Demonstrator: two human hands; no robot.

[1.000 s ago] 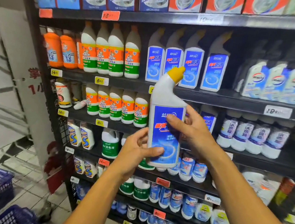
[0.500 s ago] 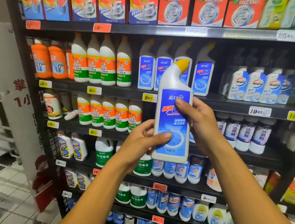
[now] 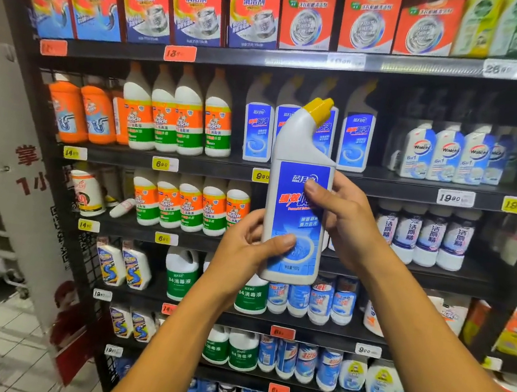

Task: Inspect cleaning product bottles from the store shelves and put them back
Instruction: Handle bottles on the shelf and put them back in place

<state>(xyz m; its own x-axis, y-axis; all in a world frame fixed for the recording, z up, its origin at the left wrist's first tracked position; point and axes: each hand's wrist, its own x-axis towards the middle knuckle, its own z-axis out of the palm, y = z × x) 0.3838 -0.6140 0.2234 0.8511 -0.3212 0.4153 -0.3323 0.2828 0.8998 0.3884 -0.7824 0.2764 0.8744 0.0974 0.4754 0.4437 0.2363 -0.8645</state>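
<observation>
I hold a white toilet-cleaner bottle [image 3: 302, 155] with a blue label and a bent yellow cap upright in front of the dark store shelves [image 3: 382, 185]. My left hand [image 3: 246, 248] grips its lower left side, thumb across the label's bottom. My right hand [image 3: 343, 221] grips its right side, thumb lying over the label's middle. Behind the bottle, the same blue-labelled bottles [image 3: 355, 139] stand in a row on the second shelf.
Orange-and-green Mr Muscle bottles [image 3: 175, 120] fill the shelf to the left, white Walch bottles [image 3: 444, 155] to the right. Boxes of washer cleaner [image 3: 307, 13] line the top shelf. Green-labelled disinfectant jugs [image 3: 180, 274] sit lower. A white sign panel [image 3: 5, 148] stands at left.
The bottle has risen slightly and come closer to the camera, held more upright. Both hands keep their grip. My view has tilted upward, showing more of the top shelf.
</observation>
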